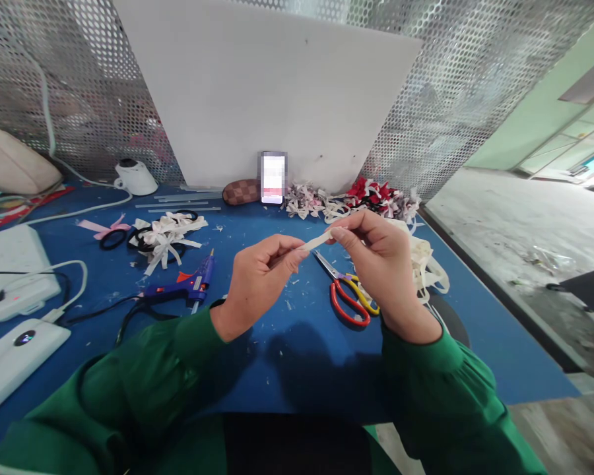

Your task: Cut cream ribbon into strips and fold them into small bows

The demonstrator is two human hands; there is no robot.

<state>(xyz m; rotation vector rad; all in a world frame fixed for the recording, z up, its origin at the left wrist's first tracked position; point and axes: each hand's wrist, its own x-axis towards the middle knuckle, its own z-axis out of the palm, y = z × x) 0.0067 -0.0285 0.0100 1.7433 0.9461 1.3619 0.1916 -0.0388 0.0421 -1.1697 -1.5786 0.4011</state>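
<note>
A short cream ribbon strip is stretched between my two hands above the blue table. My left hand pinches its left end between thumb and fingers. The right end is pinched by my right hand. Below and beside my right hand lie scissors with red handles and another tool with yellow handles. A pile of cream ribbon sits to the right, partly behind my right wrist. The blue glue gun lies left of my left hand.
White bows with black hair ties lie at the left, near a pink bow. A lit phone leans at the back beside a checkered case. Red and grey bows are piled behind. Cables and white devices occupy the left edge.
</note>
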